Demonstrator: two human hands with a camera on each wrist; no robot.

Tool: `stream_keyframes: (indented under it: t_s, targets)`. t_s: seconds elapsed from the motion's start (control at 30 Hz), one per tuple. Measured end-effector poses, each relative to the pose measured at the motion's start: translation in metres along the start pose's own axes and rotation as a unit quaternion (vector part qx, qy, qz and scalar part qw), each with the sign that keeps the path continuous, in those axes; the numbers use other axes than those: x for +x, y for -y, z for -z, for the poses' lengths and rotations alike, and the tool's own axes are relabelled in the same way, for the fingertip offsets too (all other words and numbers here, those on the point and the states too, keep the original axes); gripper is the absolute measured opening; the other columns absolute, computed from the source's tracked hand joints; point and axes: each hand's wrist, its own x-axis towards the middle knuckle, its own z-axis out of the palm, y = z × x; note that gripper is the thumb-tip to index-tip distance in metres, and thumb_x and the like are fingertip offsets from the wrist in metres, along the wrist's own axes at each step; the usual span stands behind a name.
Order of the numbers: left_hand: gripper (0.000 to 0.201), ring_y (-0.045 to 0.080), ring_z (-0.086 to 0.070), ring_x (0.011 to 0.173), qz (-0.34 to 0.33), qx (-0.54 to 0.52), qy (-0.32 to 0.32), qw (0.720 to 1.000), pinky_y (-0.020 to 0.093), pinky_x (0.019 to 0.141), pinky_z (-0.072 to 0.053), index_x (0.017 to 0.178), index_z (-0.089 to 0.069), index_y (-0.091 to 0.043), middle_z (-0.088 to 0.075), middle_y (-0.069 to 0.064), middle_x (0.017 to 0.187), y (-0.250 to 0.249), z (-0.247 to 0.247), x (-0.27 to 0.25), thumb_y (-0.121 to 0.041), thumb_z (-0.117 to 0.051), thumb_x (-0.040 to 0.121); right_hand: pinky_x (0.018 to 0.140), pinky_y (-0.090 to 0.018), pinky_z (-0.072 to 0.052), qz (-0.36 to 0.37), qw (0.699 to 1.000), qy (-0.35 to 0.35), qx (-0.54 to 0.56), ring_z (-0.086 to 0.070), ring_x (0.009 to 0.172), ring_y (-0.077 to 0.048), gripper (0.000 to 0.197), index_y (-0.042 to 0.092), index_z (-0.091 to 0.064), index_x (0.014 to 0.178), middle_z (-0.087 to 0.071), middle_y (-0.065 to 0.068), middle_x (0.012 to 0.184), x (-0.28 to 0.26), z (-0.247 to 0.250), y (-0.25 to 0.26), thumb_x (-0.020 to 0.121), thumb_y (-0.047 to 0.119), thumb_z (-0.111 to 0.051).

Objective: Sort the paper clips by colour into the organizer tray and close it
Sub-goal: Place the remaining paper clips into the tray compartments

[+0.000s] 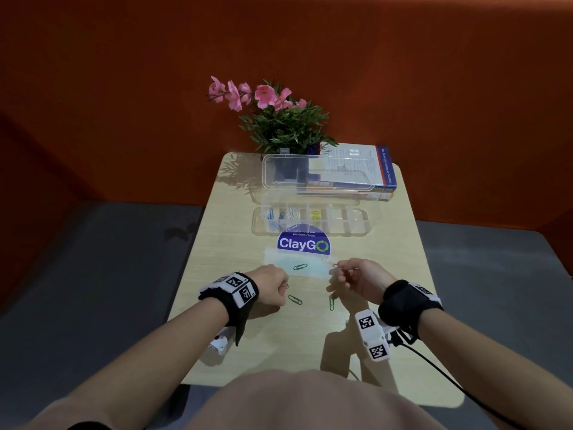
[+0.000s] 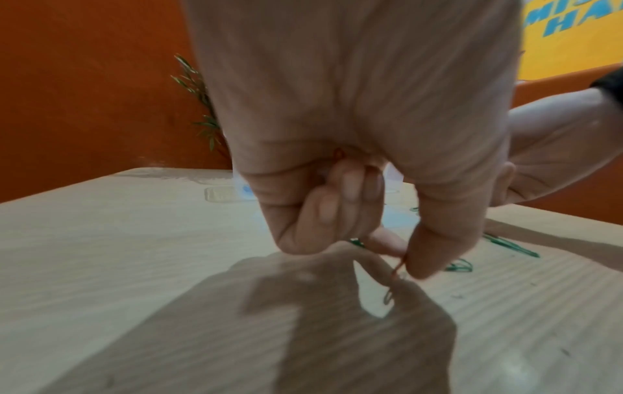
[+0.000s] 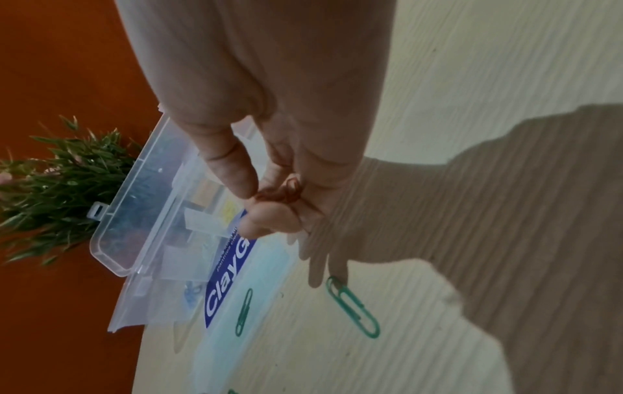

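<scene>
The clear organizer tray (image 1: 375,216) lies mid-table with its lid (image 1: 316,172) standing open. Blue, white and yellow clips sit in its left compartments. My left hand (image 1: 283,287) is curled low over the table and pinches a red paper clip (image 2: 399,267) between thumb and finger. My right hand (image 1: 336,270) hovers near the blue sticker and holds a small bunch of red clips (image 3: 283,192) in its fingertips. Three green clips lie loose between the hands: one (image 1: 300,267) on the pale tape, one (image 1: 295,300) beside the left hand, one (image 1: 331,302) under the right hand.
A potted plant with pink flowers (image 1: 279,119) and a book (image 1: 359,169) stand behind the tray at the table's far edge. A blue ClayGo sticker (image 1: 303,244) marks the tabletop in front of the tray. Orange walls surround the small table (image 1: 217,243).
</scene>
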Motion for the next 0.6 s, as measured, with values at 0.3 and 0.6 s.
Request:
stream_keyframes:
  t_s: [0.3,0.6]
  targets:
    - [0.023,0.012,-0.034,0.058,0.066,-0.373,-0.054,0.924,0.024,0.056,-0.028,0.071,-0.040,-0.020,-0.039,-0.003,0.067,-0.006,0.049,0.000,-0.019,-0.039,0.094,0.077,-0.030,-0.048,0.106,0.993,-0.006,0.045,-0.050,0.075,-0.020,0.017,0.000,-0.042,0.111,-0.047,-0.010,0.083,0.001,-0.002,0.105,0.095,0.001,-0.036]
    - [0.028,0.014,-0.036,0.044,0.029,-0.628,-0.056,0.776,0.023,0.047,-0.036,0.064,-0.034,-0.016,-0.040,-0.001,0.049,-0.045,0.109,0.047,-0.004,-0.035,0.089,0.114,-0.040,-0.032,0.154,0.983,-0.085,-0.059,-0.036,0.138,-0.033,0.042,-0.001,-0.039,0.138,-0.038,-0.020,0.148,-0.003,-0.012,0.120,0.096,0.001,-0.034]
